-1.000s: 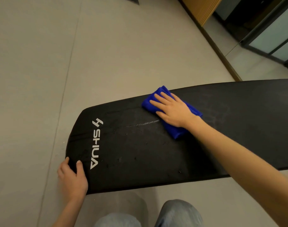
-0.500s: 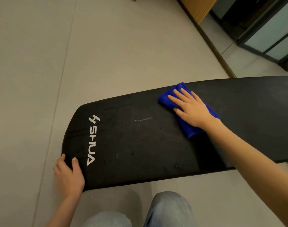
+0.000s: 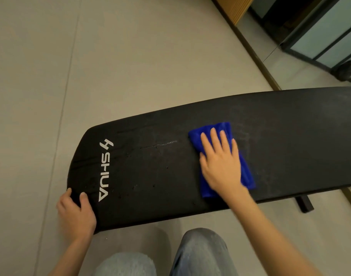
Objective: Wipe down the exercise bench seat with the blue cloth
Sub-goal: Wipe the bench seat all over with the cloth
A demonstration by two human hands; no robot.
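Atop bench seat [image 3: 160,176], flat right hand [image 3: 220,166] half hides blue cloth [image 3: 198,136]; left hand [image 3: 77,214] clamps seat's corner.

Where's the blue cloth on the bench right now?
In the head view, the blue cloth lies midway along the bench seat, right of the white logo, flat under the right hand.

I see the cloth [image 3: 247,174] lying on the bench seat [image 3: 150,172], about midway along and toward its near edge, under my right hand [image 3: 220,164]. My left hand [image 3: 77,212] holds the seat's near left corner.
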